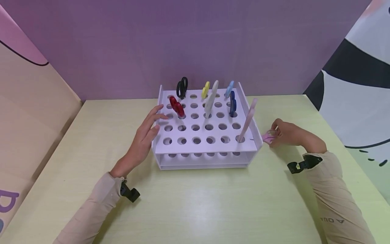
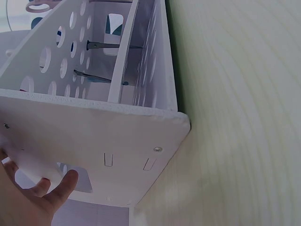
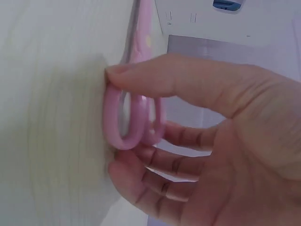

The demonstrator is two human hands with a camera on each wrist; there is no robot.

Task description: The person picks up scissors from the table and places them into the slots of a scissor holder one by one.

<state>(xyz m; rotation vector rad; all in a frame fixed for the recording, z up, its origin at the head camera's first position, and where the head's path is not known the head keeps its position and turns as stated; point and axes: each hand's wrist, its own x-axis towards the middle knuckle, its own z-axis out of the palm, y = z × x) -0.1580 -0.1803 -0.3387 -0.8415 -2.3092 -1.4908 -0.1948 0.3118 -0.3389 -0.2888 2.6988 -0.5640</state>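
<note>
Near the table's right side, my right hand (image 1: 286,133) holds a pair of pink scissors (image 1: 268,137) by the handles. The right wrist view shows the thumb on the finger loops (image 3: 126,117) and curled fingers under them, with the blade end toward the rack. My left hand (image 1: 142,135) rests against the left side of a white rack (image 1: 202,147), its fingertips reaching over the side panel (image 2: 131,141). Scissors stand handles-up in the rack's holes: red (image 1: 177,106), black (image 1: 182,88), yellow (image 1: 205,90), white (image 1: 211,99), light blue (image 1: 229,89), dark blue (image 1: 233,104) and pale pink (image 1: 248,120).
The rack stands on a pale wood-grain table (image 1: 201,203), toward its back edge. A purple panel (image 1: 195,44) rises behind it. Printed panels flank the table at left (image 1: 27,118) and right (image 1: 359,101).
</note>
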